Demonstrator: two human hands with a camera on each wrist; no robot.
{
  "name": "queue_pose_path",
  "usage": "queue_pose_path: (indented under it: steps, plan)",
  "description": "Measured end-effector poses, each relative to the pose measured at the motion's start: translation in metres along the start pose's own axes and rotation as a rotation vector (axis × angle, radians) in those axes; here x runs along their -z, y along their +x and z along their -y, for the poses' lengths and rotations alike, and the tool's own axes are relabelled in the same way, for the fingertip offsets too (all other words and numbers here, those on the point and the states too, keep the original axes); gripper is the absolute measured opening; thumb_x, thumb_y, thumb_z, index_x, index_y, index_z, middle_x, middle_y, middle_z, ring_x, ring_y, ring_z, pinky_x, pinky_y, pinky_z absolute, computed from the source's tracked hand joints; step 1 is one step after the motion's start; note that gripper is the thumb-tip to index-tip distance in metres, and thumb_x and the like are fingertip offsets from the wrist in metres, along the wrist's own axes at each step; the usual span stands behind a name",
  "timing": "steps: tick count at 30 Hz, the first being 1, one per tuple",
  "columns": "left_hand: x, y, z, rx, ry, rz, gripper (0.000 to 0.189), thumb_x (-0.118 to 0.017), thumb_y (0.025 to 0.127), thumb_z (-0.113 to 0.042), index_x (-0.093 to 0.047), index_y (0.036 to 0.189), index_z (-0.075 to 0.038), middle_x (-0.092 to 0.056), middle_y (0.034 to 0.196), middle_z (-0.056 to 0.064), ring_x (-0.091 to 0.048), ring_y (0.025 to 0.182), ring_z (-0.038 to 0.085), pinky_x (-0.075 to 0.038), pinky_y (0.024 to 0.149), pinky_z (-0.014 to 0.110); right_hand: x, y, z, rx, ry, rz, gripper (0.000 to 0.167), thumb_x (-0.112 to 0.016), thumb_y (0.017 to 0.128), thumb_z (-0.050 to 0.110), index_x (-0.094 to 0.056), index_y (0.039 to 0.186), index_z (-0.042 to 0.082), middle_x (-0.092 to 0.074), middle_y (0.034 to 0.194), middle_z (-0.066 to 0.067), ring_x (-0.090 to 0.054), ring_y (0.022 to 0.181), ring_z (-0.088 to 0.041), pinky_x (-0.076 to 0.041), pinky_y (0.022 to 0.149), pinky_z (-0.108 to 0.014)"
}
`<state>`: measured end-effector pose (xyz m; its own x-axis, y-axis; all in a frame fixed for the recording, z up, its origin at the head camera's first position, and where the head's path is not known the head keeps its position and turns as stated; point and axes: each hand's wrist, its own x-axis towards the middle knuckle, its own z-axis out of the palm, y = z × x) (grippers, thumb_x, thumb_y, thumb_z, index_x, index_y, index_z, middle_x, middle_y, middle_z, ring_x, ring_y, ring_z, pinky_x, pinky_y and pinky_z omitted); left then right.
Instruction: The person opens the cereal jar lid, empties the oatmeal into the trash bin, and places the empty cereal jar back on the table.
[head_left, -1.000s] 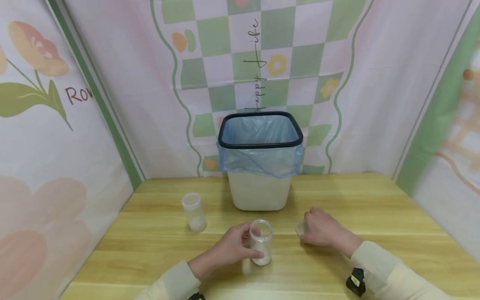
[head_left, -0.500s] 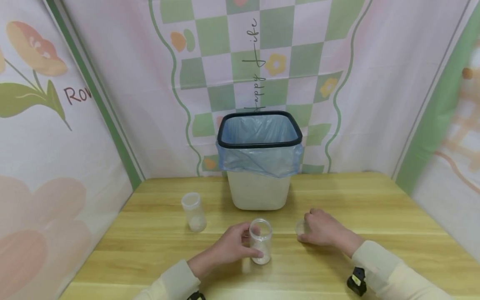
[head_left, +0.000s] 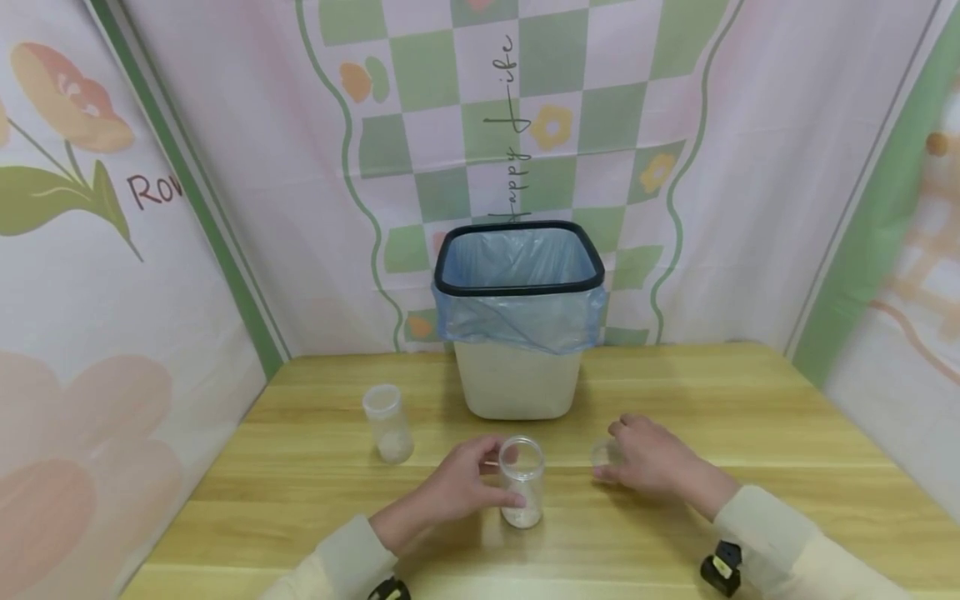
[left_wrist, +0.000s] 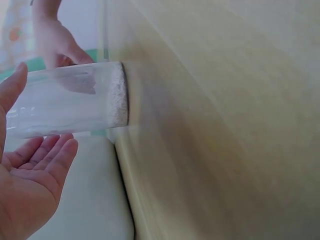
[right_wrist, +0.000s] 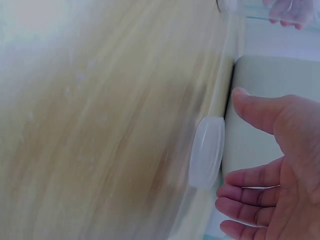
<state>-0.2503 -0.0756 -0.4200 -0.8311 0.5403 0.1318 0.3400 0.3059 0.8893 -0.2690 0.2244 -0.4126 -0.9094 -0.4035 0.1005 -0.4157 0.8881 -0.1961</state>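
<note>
A clear plastic jar [head_left: 529, 490] stands upright on the table, lidless, with a shallow layer of white granular stuff at its bottom. Around it, without gripping, is my left hand [head_left: 459, 482]; in the left wrist view the thumb and the straight fingers lie on opposite sides of the jar [left_wrist: 55, 107]. To the right, a translucent round lid [right_wrist: 206, 152] lies flat on the wood. My right hand [head_left: 654, 458] hovers right beside the lid; the right wrist view shows its thumb and loosely bent fingers spread apart, holding nothing.
Farther back on the left stands a second clear jar [head_left: 389, 427] with whitish contents low inside. Behind both hands is a white trash bin [head_left: 517, 385] with a blue liner and black rim. Printed curtains [head_left: 247, 167] enclose the table's back and sides.
My left fingers have loosened and drawn slightly away from the jar. The right hand's fingers have spread and come off the lid. Jar and lid stay in place.
</note>
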Motion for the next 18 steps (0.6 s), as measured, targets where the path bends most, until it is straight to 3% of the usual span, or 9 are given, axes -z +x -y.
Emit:
queue_pose_path:
  steps: [7,12,18]
  plan:
    - [0.001,0.001,-0.004,-0.033,-0.016,-0.011,0.055,-0.086,0.074,-0.017,-0.059,0.120,-0.004,-0.061,0.115,0.010,-0.061,0.110,0.032,-0.050,0.091,0.027,0.005,-0.006,0.015,0.030,0.019,-0.032,0.069,-0.076,0.080,0.045,-0.060,0.117,-0.011,-0.058,0.116,-0.029,-0.057,0.104,-0.045,-0.047,0.090,-0.057]
    - [0.002,0.001,-0.006,-0.039,-0.001,-0.026,0.056,-0.086,0.074,-0.021,-0.059,0.121,-0.004,-0.061,0.111,0.003,-0.060,0.110,0.032,-0.051,0.090,0.027,0.005,-0.010,0.029,0.049,0.061,-0.047,0.066,-0.078,0.079,0.041,-0.059,0.117,-0.010,-0.060,0.115,-0.026,-0.058,0.104,-0.042,-0.048,0.091,-0.056]
    - [0.004,0.001,-0.010,-0.042,0.005,-0.043,0.051,-0.085,0.075,-0.021,-0.062,0.117,-0.005,-0.062,0.108,0.005,-0.061,0.107,0.029,-0.052,0.089,0.028,0.003,-0.017,0.047,0.060,0.117,-0.051,0.065,-0.077,0.080,0.039,-0.057,0.123,-0.006,-0.057,0.124,-0.026,-0.054,0.115,-0.042,-0.042,0.098,-0.057]
